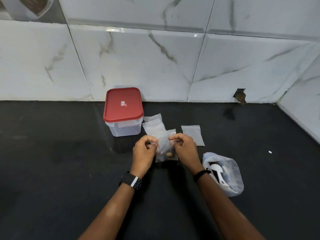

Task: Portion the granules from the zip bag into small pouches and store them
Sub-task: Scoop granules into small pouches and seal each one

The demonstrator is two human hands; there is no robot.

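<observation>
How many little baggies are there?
4: one held by both hands, two overlapping beside the red-lidded box, one flat on the counter to the right. More may hide underneath.

A black, glossy tabletop (52, 153) fills the lower part of the view, its surface picking up soft, dull reflections. Behind it rises a wall of large white tiles (138, 58) with grey marble veining, the joints showing as thin dark lines. A second tiled wall (304, 104) meets it at the right, forming a corner. Low in the back wall, near that corner, a small broken hole (239, 96) exposes brownish material. Bright glints of light sit on the tile edges.
</observation>
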